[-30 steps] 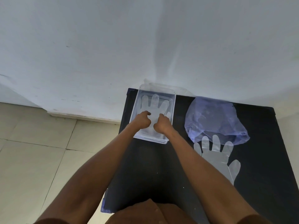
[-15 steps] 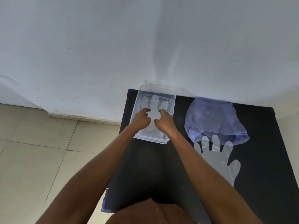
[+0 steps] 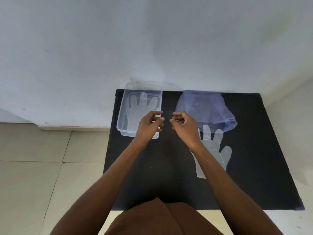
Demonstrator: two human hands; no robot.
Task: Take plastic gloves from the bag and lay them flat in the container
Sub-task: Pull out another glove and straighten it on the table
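My left hand (image 3: 149,123) and right hand (image 3: 183,124) hang empty with loosely curled fingers above the black table (image 3: 169,167), one see-through plastic glove (image 3: 138,109) lying flat in the clear plastic box (image 3: 121,119), another see-through glove (image 3: 214,146) by the purple plastic bag (image 3: 203,107).

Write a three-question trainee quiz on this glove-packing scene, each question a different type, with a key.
1. True or false: a glove already lies flat inside the clear container.
2. Multiple choice: where is the loose glove on the black mat?
A. inside the container
B. on the near side of the purple bag, fingers at its opening
C. on the tiled floor
3. Fill in: the left hand and right hand hover above the mat, and both hold ____.

Key: 1 true; 2 B; 3 nothing
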